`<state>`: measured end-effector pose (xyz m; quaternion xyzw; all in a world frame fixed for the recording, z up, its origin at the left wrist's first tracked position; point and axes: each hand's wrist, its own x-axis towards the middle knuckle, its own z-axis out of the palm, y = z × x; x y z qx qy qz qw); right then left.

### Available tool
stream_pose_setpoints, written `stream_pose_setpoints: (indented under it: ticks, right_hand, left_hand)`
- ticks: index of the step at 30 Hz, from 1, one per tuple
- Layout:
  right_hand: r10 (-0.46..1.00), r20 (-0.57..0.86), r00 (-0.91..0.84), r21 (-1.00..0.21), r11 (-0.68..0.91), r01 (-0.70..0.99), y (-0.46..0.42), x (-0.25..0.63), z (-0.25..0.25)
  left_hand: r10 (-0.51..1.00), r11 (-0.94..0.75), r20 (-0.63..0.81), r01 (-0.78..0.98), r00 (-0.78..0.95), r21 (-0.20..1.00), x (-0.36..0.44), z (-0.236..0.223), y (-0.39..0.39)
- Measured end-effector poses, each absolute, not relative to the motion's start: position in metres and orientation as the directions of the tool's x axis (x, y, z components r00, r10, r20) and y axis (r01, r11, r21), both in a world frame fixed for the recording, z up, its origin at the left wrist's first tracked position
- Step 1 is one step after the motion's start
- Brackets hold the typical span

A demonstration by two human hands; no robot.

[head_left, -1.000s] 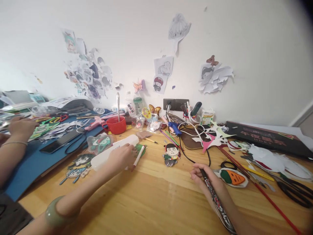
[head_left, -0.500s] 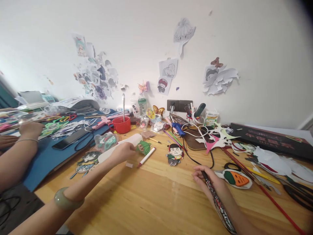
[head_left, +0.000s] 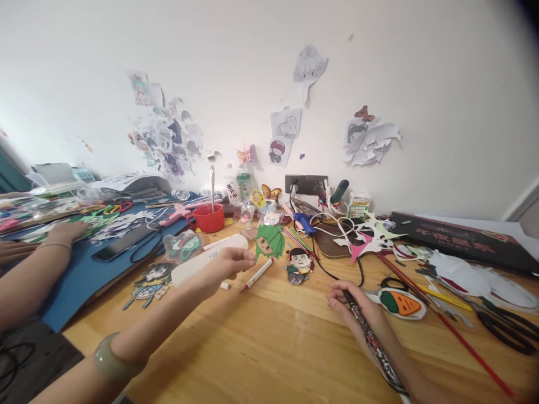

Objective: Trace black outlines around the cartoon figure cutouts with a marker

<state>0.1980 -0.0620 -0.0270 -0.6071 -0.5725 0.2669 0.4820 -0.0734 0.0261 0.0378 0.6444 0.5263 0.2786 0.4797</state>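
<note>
My left hand point(head_left: 232, 268) pinches the edge of a green-haired cartoon cutout point(head_left: 269, 242), raised just above the table. Under the cutout lies a white marker point(head_left: 257, 275) with a dark red tip, and its small cap point(head_left: 225, 285) is beside my fingers. A long white case point(head_left: 202, 269) sits behind my left wrist. In my right hand point(head_left: 351, 306) rests a black patterned pen point(head_left: 366, 331), its upper end pointing back toward me; the writing tip is hidden by my fingers. Between the hands lies a cartoon figure cutout point(head_left: 299, 266) with a black cap.
A carrot-shaped cutout point(head_left: 402, 303), black scissors point(head_left: 505, 325) and a red stick point(head_left: 475, 356) lie right. Behind are a red mug point(head_left: 209, 217), a blue glue gun point(head_left: 304, 223) and cables. Another person's arm point(head_left: 37, 269) rests on the blue mat point(head_left: 90, 280) at left.
My left hand has lifted the green-haired cutout off the table and moved it right, over the marker. My right hand keeps its hold on the pen. The view has shifted slightly.
</note>
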Motion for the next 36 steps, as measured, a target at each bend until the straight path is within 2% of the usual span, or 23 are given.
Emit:
stream_pose_setpoints:
  ticks: [4, 8, 15, 17, 20, 22, 23, 26, 29, 33, 36]
  right_hand:
    - [0.96, 0.2, 0.194, -0.93, 0.123, 0.347, -0.068, 0.194, -0.01]
    - [0.967, 0.193, 0.166, -0.95, 0.141, 0.279, -0.072, 0.193, 0.008]
    - [0.948, 0.228, 0.221, -0.915, 0.131, 0.381, -0.081, 0.194, 0.033]
    - [0.962, 0.209, 0.176, -0.903, 0.121, 0.412, -0.079, 0.198, 0.033]
    - [0.988, 0.156, 0.011, -0.852, 0.128, 0.508, -0.075, 0.207, 0.026]
    - [0.984, 0.126, -0.124, -0.775, 0.176, 0.607, -0.072, 0.214, 0.019]
    - [0.983, 0.125, -0.136, -0.75, 0.183, 0.636, -0.07, 0.218, 0.015]
    - [0.982, 0.177, -0.066, -0.7, 0.173, 0.693, -0.065, 0.227, 0.008]
    - [0.97, 0.241, -0.025, -0.649, 0.18, 0.739, -0.062, 0.231, 0.01]
    - [0.972, 0.228, 0.061, -0.702, 0.121, 0.702, -0.064, 0.227, 0.019]
    - [0.977, 0.166, 0.134, -0.75, 0.037, 0.661, -0.067, 0.221, 0.022]
  left_hand:
    - [0.901, 0.049, -0.153, 0.255, 0.407, 0.966, -0.042, 0.038, 0.002]
    - [0.861, 0.092, -0.168, 0.179, 0.48, 0.98, -0.017, 0.041, -0.016]
    - [0.784, 0.128, -0.259, 0.262, 0.564, 0.957, 0.015, 0.03, -0.041]
    - [0.747, 0.09, -0.286, 0.335, 0.6, 0.938, 0.019, 0.022, -0.044]
    - [0.711, -0.035, -0.299, 0.456, 0.637, 0.889, 0.012, 0.014, -0.04]
    - [0.762, -0.127, -0.271, 0.546, 0.588, 0.828, 0.002, 0.013, -0.033]
    - [0.802, -0.165, -0.241, 0.59, 0.547, 0.791, -0.004, 0.014, -0.029]
    - [0.858, -0.246, -0.163, 0.669, 0.487, 0.701, -0.018, 0.019, -0.018]
    - [0.86, -0.304, -0.117, 0.684, 0.496, 0.663, -0.023, 0.022, -0.012]
    - [0.821, -0.379, -0.07, 0.632, 0.567, 0.676, -0.017, 0.018, -0.008]
    - [0.729, -0.465, -0.018, 0.514, 0.684, 0.721, -0.009, 0.013, -0.002]
